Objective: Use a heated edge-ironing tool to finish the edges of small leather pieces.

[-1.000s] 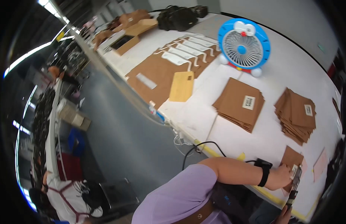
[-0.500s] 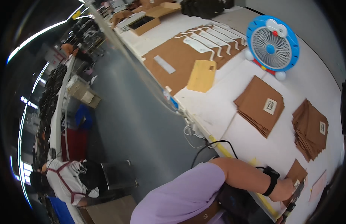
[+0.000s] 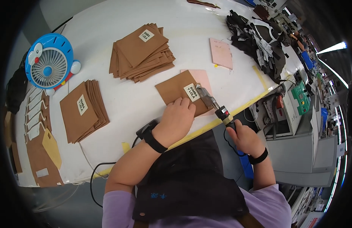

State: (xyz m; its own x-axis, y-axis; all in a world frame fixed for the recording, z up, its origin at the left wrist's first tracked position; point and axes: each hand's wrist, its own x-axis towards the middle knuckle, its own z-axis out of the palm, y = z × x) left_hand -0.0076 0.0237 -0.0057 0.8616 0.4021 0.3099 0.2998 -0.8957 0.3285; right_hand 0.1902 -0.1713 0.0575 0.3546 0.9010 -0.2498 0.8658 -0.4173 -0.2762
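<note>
My left hand (image 3: 177,118) lies on a flat brown panel (image 3: 169,88), fingers resting on it beside its small cream label (image 3: 191,92). My right hand (image 3: 246,139) is closed round the black handle of a corded hand tool (image 3: 222,113). The tool's broad metal head touches or hovers just over the panel at the label's right edge; I cannot tell which. Beneath the panel a pink sheet (image 3: 201,78) sticks out at the far right side. A black strap with a box-like part (image 3: 147,130) is round my left wrist.
Two stacks of brown panels, one farther off (image 3: 140,53) and one at left (image 3: 85,112), lie on the white table (image 3: 136,102). A blue fan (image 3: 49,62) stands far left. Another pink sheet (image 3: 220,53) and a dark fabric heap (image 3: 255,41) lie right. Yellow tape (image 3: 183,139) lines the near edge.
My view has swung from the left aisle to the table in front of me. My right hand and most of the tool have come into view; my left hand is still on the brown panel.
</note>
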